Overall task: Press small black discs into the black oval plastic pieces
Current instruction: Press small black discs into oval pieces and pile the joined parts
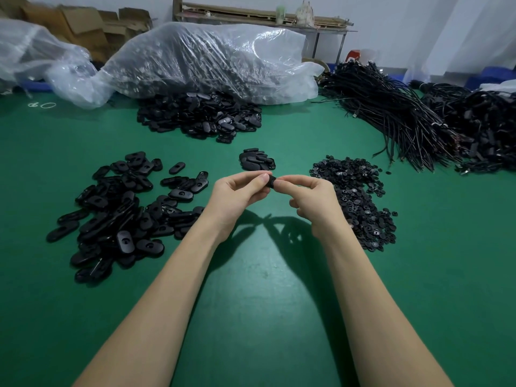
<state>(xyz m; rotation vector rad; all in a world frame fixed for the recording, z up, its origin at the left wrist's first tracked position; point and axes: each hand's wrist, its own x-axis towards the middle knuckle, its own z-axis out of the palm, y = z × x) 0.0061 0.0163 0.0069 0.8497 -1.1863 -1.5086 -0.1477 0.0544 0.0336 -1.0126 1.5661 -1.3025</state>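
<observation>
Above the green table top [251, 289], one black oval plastic piece [271, 181] is pinched between the left hand [240, 191] and right hand [310, 199]; many pieces [117, 213] and small black discs [354, 196] lie heaped, so much is judged left.

This is a small factory assembly room: a wide green work table [251, 289] carries loose heaps of identical black oval pieces [120, 208] at left and small black discs [354, 196] at right. Along the top of the frame lie big clear plastic sacks of parts [201, 60], bundled black cables [391, 107], flattened cardboard boxes [83, 26] and a rough shelf [262, 18].
</observation>
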